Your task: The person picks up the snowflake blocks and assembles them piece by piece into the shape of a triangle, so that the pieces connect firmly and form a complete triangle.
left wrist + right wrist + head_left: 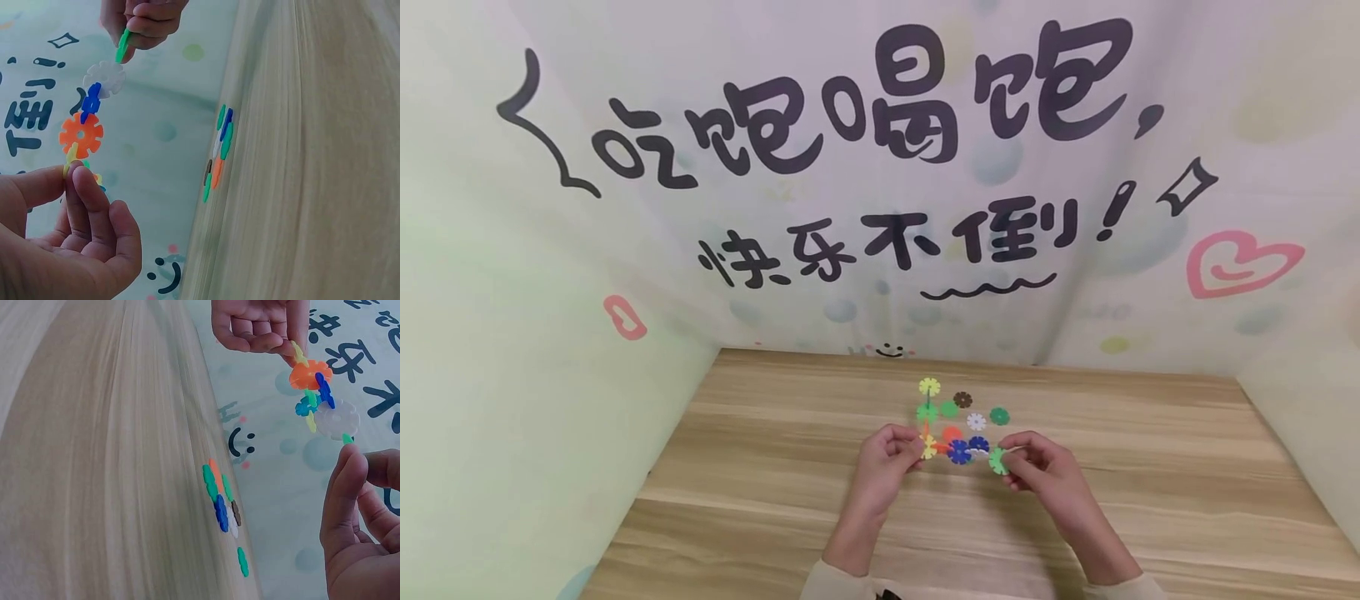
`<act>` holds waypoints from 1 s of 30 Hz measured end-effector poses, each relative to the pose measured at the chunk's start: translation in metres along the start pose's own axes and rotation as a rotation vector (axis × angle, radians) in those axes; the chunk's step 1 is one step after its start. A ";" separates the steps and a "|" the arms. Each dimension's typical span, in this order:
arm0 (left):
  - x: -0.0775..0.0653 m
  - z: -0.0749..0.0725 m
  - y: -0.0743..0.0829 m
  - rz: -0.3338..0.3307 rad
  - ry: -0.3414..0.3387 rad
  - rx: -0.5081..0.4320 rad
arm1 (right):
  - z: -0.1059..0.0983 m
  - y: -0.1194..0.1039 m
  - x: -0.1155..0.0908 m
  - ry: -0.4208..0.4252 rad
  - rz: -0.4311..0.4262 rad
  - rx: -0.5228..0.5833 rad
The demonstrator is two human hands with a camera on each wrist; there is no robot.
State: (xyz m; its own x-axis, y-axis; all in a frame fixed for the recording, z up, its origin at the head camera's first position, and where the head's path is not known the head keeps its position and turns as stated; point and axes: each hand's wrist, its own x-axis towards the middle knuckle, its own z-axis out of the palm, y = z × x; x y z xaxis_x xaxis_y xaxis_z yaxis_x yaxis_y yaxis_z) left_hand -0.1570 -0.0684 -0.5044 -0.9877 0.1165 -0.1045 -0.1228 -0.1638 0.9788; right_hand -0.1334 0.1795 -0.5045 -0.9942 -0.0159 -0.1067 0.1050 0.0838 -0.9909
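Observation:
Both hands hold up a joined chain of notched plastic snowflake discs above the table. My left hand (pixel 882 467) pinches a yellow disc (pixel 72 154) at one end between thumb and fingertips. From it run an orange disc (pixel 81 135), a blue disc (pixel 91 102) and a white disc (pixel 105 79). My right hand (pixel 1047 472) pinches a light green disc (pixel 998 461), which meets the white disc's edge; how deep it sits is hidden. In the head view, another branch with a green disc (pixel 927 412) and a yellow top disc (pixel 929 387) extends from the left-hand end.
Loose discs lie on the wooden table (pixel 760 467) behind the chain: brown (pixel 962 400), white (pixel 976 422), orange (pixel 952 434), dark blue (pixel 978 443) and several green ones, one of them to the right (pixel 999 416). A printed cloth (pixel 850 333) hangs along the table's far edge.

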 end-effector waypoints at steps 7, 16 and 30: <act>0.001 0.001 0.001 -0.001 0.001 -0.001 | 0.001 -0.001 0.002 0.021 0.006 0.008; 0.000 0.000 -0.002 0.011 0.000 -0.001 | 0.003 0.002 0.003 0.019 0.021 0.019; -0.002 0.005 -0.002 0.010 -0.004 -0.004 | 0.010 0.002 0.002 0.069 0.029 0.071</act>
State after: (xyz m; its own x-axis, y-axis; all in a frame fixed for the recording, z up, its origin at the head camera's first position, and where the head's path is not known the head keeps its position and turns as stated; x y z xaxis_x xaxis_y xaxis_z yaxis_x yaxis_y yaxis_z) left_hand -0.1541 -0.0634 -0.5050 -0.9885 0.1186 -0.0936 -0.1129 -0.1690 0.9791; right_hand -0.1351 0.1697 -0.5080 -0.9897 0.0542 -0.1322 0.1330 0.0121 -0.9910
